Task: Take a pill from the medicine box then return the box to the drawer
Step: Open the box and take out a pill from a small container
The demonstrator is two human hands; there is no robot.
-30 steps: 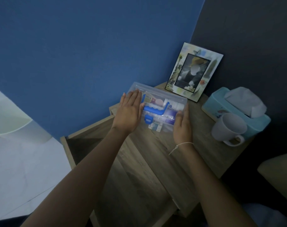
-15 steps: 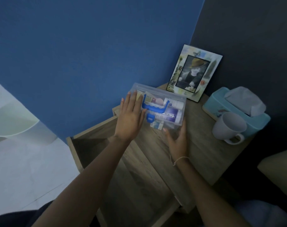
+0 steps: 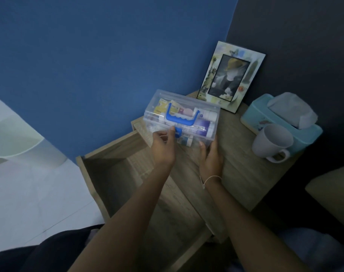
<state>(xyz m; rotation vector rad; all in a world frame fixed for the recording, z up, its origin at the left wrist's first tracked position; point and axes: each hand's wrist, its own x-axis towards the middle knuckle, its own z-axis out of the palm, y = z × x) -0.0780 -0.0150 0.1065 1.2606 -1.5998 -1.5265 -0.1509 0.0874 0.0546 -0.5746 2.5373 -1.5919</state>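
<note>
The clear medicine box (image 3: pixel 182 120) sits closed on the counter (image 3: pixel 245 173), above the open drawer (image 3: pixel 116 173). The left grip (image 3: pixel 163 145) pinches its blue latch (image 3: pixel 178 132); the right grip (image 3: pixel 210 154) holds its corner. No pill is taken yet.

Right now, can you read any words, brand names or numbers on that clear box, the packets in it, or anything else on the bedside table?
None can be read.
Packets inside the medicine box: print shows, too blurred to read.
Picture frame: pictures only, no legible words.
Tissue box: small decoration, no readable text.
Mug: plain.
</note>
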